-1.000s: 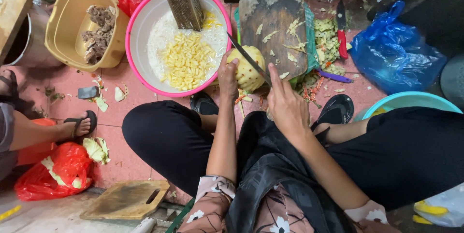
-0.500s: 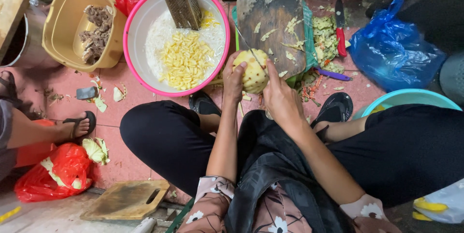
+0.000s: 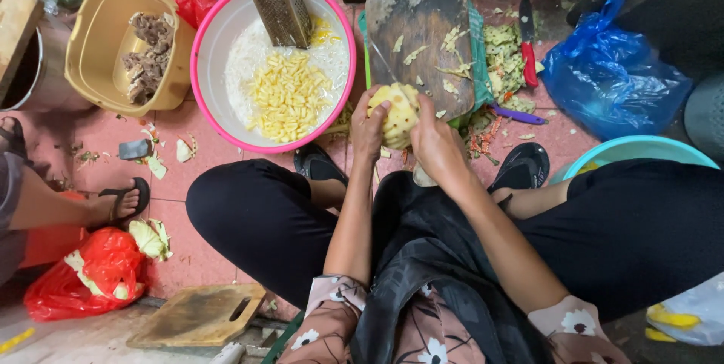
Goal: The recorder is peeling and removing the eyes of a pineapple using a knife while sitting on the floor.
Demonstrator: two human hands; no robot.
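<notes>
My left hand [image 3: 367, 129] grips a peeled yellow fruit [image 3: 398, 111] from its left side, just above the floor in front of my knees. My right hand [image 3: 435, 141] presses against the fruit's right side and is closed on a thin knife [image 3: 383, 70]. The blade slants up and left over the wooden cutting board [image 3: 422, 24]. Left of the fruit stands a pink basin [image 3: 197, 55] with white shreds and yellow cut pieces. A metal grater [image 3: 279, 2] leans in the basin.
Peelings and a red-handled knife [image 3: 528, 39] lie right of the board, beside a blue plastic bag [image 3: 615, 77]. A yellow tub [image 3: 87, 39] sits far left. Another person's sandalled foot [image 3: 121, 202], a red bag [image 3: 102, 270], a small wooden board [image 3: 196, 315] and a teal basin [image 3: 641, 151] surround me.
The fruit has moved right, from the basin's edge to in front of the cutting board. My right hand has come in against it, and the knife blade has swung up over the board.
</notes>
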